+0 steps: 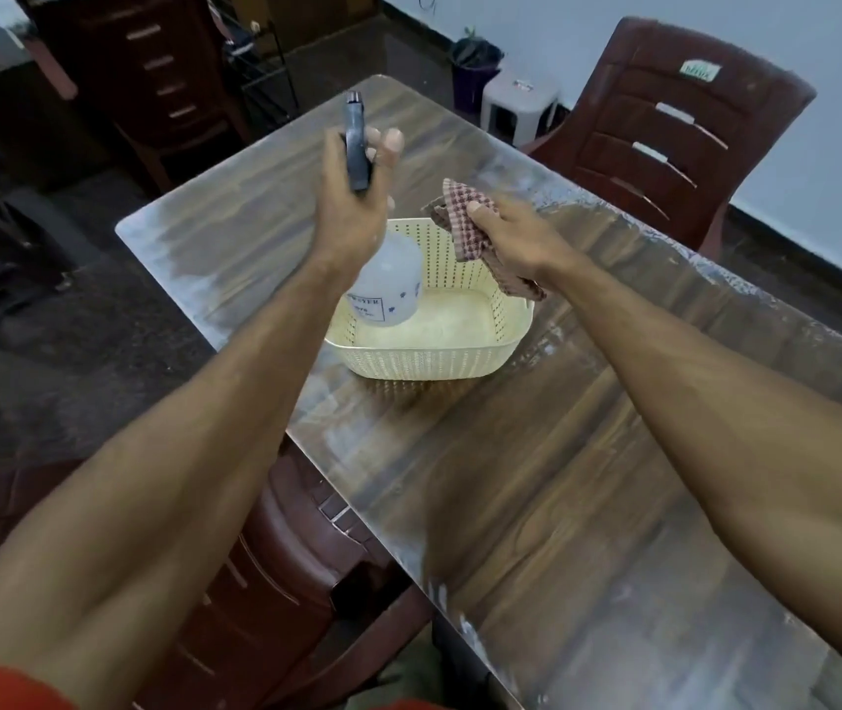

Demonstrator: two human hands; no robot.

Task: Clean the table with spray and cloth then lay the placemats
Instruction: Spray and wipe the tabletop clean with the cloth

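Note:
My left hand (352, 197) grips the neck of a spray bottle (392, 284), a clear white body with a dark trigger head pointing away from me, held above the left end of a cream perforated basket (459, 351). My right hand (516, 238) pinches a red-and-white checked cloth (465, 222) that hangs over the basket's far right rim. The basket stands on the wooden table (536, 479), whose glossy top shows pale dusty streaks. No placemats are in view.
Dark red plastic chairs stand at the far right (664, 130), far left (162, 69) and tucked under the near edge (295, 581). A white stool (521, 102) and a dark bin (475, 69) sit beyond the table's far end.

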